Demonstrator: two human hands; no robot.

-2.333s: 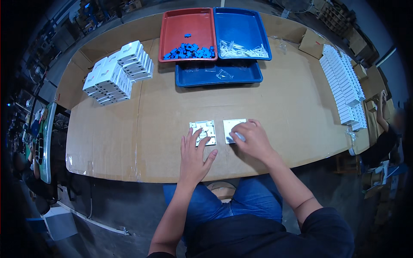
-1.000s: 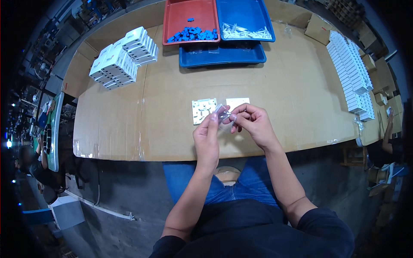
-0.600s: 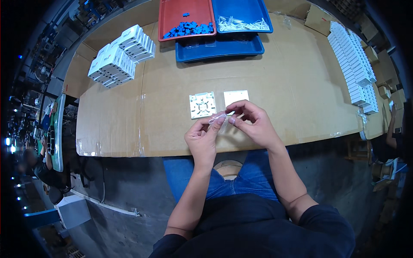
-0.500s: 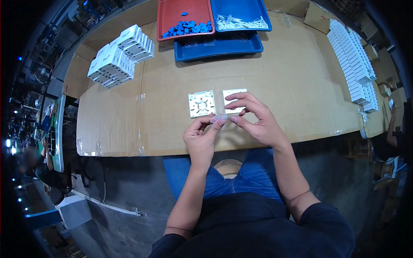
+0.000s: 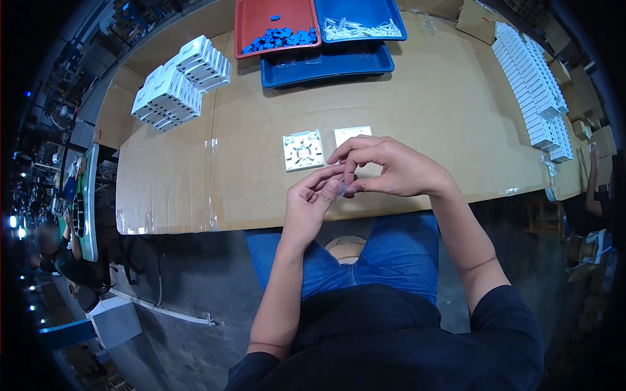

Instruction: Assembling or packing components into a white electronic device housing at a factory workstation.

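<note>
Close to the table's near edge, my left hand [image 5: 310, 205] pinches a small clear plastic piece [image 5: 342, 188] between thumb and fingers. My right hand [image 5: 398, 171] meets it there, its thumb and fingertips closed on the same piece; its exact shape is partly hidden by the fingers. Just beyond my left hand lies a white square plate [image 5: 304, 151] with a raised pattern of slots and a round centre. To its right is a second white square plate [image 5: 352, 132], its near part covered by my right hand.
At the far side, a red tray [image 5: 277, 19] holds small blue parts [image 5: 280, 39], and a blue tray [image 5: 391, 10] holds pale slender pieces [image 5: 358, 29]. Another blue tray [image 5: 329, 75] sits beneath. White boxy units are stacked at left [image 5: 169, 91] and right [image 5: 531, 91] on the cardboard-covered table [image 5: 456, 117].
My right hand has moved left and its fingers have closed onto the clear plastic piece, which it was apart from before. My left hand still holds the piece. The view has shifted slightly.
</note>
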